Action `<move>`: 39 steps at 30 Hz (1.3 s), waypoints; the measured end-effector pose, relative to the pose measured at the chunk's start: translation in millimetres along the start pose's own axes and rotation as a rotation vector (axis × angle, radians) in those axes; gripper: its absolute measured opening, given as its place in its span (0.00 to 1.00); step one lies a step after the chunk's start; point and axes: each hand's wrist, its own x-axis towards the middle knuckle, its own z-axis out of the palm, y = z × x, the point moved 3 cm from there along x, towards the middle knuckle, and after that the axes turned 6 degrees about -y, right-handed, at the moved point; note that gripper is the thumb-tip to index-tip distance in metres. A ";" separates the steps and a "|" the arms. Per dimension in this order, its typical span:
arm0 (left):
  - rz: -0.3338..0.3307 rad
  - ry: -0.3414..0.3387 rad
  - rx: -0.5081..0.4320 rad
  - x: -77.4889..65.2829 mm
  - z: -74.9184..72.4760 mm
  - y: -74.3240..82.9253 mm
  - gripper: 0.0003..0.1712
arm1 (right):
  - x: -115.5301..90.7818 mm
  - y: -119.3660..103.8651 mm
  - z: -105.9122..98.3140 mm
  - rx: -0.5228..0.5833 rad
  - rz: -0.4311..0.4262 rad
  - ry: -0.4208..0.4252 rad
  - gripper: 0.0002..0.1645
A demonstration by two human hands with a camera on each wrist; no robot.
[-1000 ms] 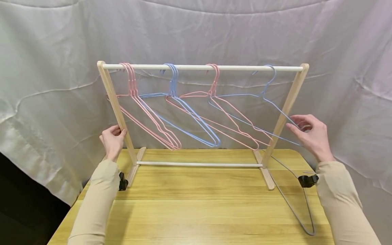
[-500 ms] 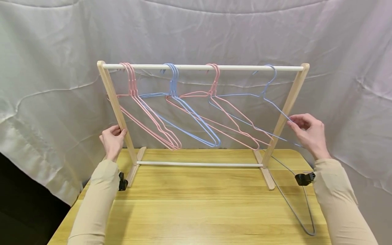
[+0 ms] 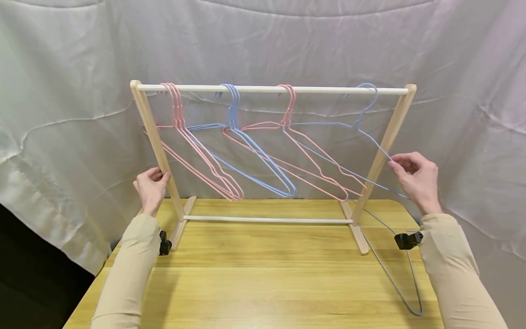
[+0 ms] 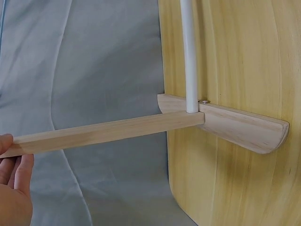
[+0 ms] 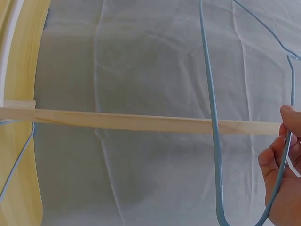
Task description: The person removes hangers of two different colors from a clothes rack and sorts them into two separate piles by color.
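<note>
On the yellow wooden worktop [image 3: 263, 274], before a draped white sheet [image 3: 263, 41], the left hand [image 3: 150, 189] clasps the wooden rack's post [image 3: 158, 151]; the right hand's [image 3: 415, 181] grip pinches a blue wire hanger [image 3: 361, 132].

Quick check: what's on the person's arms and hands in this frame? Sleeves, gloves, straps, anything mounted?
Both arms wear long beige sleeves, left sleeve and right sleeve, ending at the wrists. The left hand and right hand are bare: no gloves, and no rings or watch that can be made out. A small black device sits at each wrist, left one and right one. No cables or markings visible.
</note>
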 end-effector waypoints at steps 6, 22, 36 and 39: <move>-0.006 -0.001 0.009 0.6 -0.2 0.1 0.21 | -1.3 -2.6 -0.4 0.037 0.020 0.049 0.10; 0.018 -0.001 0.009 0.5 -0.6 0.6 0.20 | -8.8 4.6 -1.4 0.206 0.112 0.116 0.09; 0.016 -0.002 0.012 0.8 -0.6 1.1 0.20 | -28.0 19.3 1.1 0.301 0.109 0.171 0.09; 0.018 -0.001 0.009 1.1 -0.5 0.3 0.19 | -35.0 24.6 1.8 0.404 0.108 0.201 0.09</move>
